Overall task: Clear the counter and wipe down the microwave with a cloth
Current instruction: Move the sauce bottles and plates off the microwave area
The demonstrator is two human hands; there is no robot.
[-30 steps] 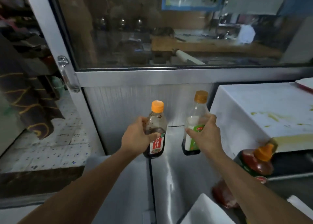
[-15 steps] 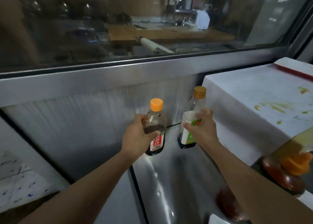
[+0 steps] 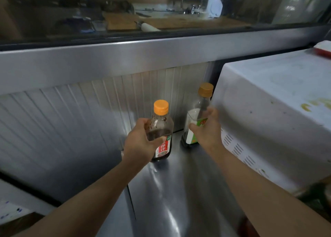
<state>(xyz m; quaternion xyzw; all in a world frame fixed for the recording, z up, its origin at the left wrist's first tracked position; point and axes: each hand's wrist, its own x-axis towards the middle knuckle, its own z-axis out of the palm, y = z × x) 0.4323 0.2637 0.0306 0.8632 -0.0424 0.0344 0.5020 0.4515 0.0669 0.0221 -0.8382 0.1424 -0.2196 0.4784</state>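
The left hand (image 3: pixel 141 143) curls round a clear plastic bottle (image 3: pixel 161 134) of dark sauce with an orange cap and red label, while the right hand (image 3: pixel 206 129) grips a green-labelled bottle (image 3: pixel 195 122) with a tan cap, both low over the shiny steel worktop (image 3: pixel 179 201). Just right of the right hand stands the white, stained microwave (image 3: pixel 268 111), its vented side facing the bottles; ribbed metal panelling (image 3: pixel 71 120) rises beyond both hands.
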